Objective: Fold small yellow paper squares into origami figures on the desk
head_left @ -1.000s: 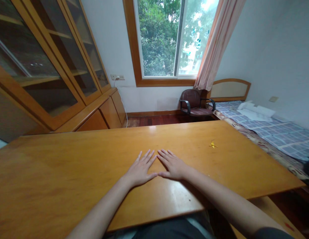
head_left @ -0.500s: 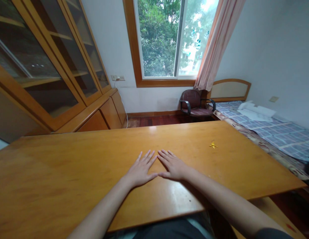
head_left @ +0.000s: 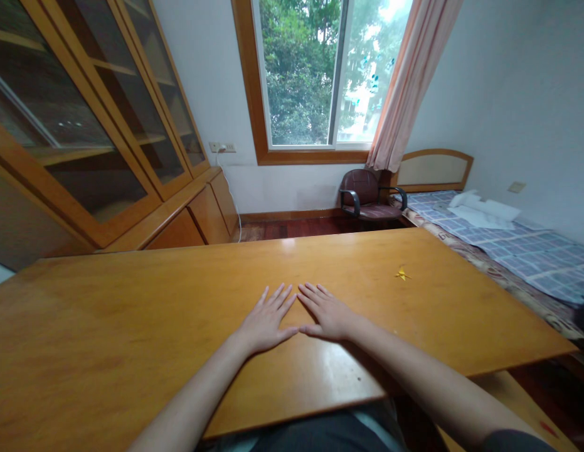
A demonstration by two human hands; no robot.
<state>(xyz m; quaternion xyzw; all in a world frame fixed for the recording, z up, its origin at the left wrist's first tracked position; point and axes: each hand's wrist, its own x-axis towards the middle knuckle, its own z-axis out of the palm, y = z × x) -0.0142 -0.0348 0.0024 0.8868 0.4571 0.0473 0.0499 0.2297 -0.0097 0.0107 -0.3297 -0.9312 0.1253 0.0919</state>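
So, pretty much nothing had changed over the last second: the left hand [head_left: 263, 328] and right hand [head_left: 333, 317] lay palm down on the table [head_left: 132, 326], same spots as before. Fingers on both were straight and loosely spread, holding nothing, with the thumb tips touching or very nearly so. The little yellow thing [head_left: 402, 274] hadn't budged either; it sat on the tabletop, beyond the right hand and off to its right, well apart from it. Could've been folded paper, but it was too small to be sure. Basically, nothing had been picked up.
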